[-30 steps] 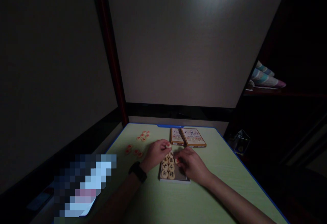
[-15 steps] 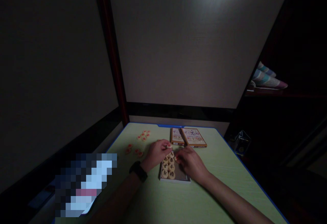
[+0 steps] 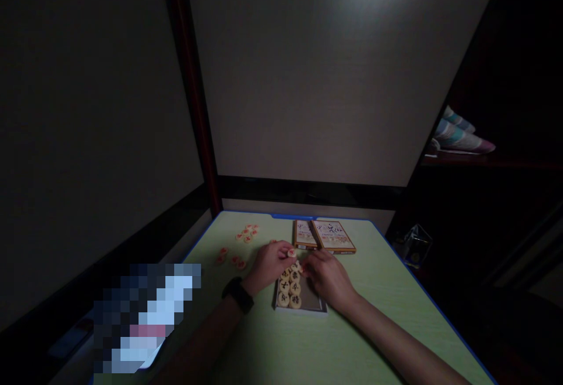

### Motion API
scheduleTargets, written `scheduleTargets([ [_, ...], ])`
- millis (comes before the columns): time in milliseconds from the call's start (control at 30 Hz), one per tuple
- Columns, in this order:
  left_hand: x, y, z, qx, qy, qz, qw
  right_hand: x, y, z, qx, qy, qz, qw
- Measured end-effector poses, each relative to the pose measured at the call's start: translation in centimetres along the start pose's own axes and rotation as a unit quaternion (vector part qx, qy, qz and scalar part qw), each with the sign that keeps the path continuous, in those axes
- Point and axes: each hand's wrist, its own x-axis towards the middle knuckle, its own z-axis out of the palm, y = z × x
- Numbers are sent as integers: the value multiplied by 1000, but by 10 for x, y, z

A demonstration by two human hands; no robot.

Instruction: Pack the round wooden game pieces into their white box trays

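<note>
A shallow grey tray point(image 3: 313, 305) lies on the green table point(image 3: 352, 338) and holds several round cream game pieces point(image 3: 290, 288) with dark marks. My left hand point(image 3: 269, 265), with a dark watch on its wrist, pinches a red-marked piece point(image 3: 291, 252) above the tray's far end. My right hand point(image 3: 328, 278) hovers over the tray's right side, its fingers curled on a small red-marked piece point(image 3: 301, 268) at the far end of the tray.
Loose red-marked pieces point(image 3: 246, 234) lie scattered at the table's far left. An open orange-rimmed box point(image 3: 324, 236) rests at the far edge. A clear glass container point(image 3: 416, 245) stands beyond the right edge. A blurred-out object point(image 3: 147, 314) sits at the near left.
My right hand has slid up along the tray toward its far end, closer to the left hand. The left hand has stayed in place with its piece.
</note>
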Motion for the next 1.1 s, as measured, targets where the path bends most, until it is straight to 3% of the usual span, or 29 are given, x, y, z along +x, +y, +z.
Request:
scheduleTargets([
  [200, 2, -1, 0, 21, 9, 1, 1000, -1, 5, 0, 82, 40, -5, 996],
  [333, -1, 8, -1, 38, 16, 15, 999, -3, 7, -2, 112, 87, -51, 989],
  [467, -4, 15, -1, 30, 1, 26, 999, -5, 9, -6, 39, 99, -132, 985],
  [567, -5, 16, -1, -22, -44, 14, 999, -6, 11, -9, -38, 95, -180, 978],
  [733, -7, 17, -3, -38, -87, 16, 995, -7, 14, -10, -55, 82, -181, 979],
  [867, -3, 15, -5, 10, -39, 57, 998, -7, 16, -8, -54, 47, -136, 988],
  [1000, 0, 8, -7, 107, 31, 47, 993, -7, 17, -5, -49, 22, -112, 992],
  [1100, -1, 7, -8, 158, 35, 45, 986, -7, 16, -4, -38, 16, -115, 993],
])
